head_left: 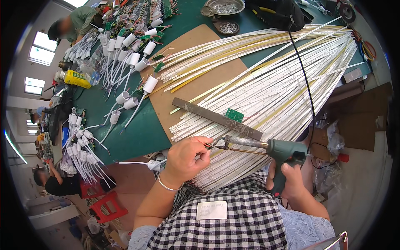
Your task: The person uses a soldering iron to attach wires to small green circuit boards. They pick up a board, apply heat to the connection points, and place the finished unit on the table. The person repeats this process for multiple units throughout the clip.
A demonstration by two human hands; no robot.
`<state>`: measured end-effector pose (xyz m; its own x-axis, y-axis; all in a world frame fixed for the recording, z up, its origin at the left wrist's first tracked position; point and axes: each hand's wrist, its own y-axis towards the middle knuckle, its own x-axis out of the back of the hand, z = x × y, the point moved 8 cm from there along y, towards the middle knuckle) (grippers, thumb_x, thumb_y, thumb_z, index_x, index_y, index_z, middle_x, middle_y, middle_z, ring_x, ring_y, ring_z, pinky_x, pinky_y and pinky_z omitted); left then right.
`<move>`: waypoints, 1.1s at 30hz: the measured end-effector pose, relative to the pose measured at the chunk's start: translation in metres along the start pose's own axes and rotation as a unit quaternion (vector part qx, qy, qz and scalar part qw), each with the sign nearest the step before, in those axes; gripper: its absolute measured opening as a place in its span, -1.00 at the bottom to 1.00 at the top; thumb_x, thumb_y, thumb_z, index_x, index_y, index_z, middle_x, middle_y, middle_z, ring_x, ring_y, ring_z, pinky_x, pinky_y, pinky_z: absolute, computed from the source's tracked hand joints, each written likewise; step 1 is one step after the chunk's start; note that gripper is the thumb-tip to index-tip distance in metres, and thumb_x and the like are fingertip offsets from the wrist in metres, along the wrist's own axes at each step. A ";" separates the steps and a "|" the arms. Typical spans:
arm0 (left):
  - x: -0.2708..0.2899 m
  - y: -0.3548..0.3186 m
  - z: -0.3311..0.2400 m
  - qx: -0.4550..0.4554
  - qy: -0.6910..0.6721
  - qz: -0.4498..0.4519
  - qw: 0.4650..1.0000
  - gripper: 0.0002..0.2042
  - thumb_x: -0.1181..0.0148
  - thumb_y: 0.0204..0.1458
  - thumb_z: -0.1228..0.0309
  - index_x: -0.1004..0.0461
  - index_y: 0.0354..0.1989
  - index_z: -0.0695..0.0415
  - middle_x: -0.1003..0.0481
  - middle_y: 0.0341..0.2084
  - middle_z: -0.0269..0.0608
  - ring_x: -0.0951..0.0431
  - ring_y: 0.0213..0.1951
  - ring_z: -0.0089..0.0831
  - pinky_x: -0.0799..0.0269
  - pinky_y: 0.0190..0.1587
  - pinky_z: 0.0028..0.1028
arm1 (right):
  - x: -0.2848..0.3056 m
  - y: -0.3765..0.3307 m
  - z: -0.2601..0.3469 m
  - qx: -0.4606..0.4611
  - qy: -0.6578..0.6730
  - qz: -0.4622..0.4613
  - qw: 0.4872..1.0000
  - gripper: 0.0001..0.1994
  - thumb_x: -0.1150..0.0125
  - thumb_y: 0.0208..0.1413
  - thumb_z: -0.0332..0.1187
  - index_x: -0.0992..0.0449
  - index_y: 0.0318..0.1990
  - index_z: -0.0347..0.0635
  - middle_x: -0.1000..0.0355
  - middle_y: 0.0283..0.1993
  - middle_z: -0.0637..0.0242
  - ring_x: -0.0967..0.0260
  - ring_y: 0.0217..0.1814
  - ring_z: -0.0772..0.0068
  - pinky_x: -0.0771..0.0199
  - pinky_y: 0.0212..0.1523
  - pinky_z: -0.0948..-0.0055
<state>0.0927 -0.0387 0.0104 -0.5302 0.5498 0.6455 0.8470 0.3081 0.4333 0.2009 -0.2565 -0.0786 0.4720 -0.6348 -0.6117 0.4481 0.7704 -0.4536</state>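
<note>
Soldering gun (287, 151) crosswise, tip (220, 146) leftward, right fingers (271, 176) round handle (280, 180), left fingers (203, 158) round wires (207, 144)

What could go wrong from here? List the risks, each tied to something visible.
1. The left hand pinches thin wires close to the soldering gun's tip; if that is hot, it might burn the fingertips.
2. The black cord crosses the light strips, so a swing of the right hand could drag some askew.
3. The small green circuit board sits on the strips and might slide if they shift.
</note>
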 end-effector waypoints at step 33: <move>-0.002 -0.001 -0.001 -0.015 0.012 0.000 1.000 -0.73 -0.27 -0.32 0.67 -0.33 -0.47 0.11 -0.52 -0.49 -0.20 -0.58 -0.46 -0.33 -0.46 -0.47 -0.50 | 0.003 0.002 0.009 -0.030 -0.027 -0.024 0.999 -0.55 -0.22 0.03 -0.13 -0.34 -0.07 -0.30 -0.38 -0.45 0.19 -0.41 -0.62 0.36 -0.47 -0.62 0.44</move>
<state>0.0930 -0.0411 0.0088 -0.5310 0.5317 0.6598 0.8458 0.2848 0.4511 0.2100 -0.2577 -0.0751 0.4919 -0.6721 -0.5534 0.4251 0.7402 -0.5210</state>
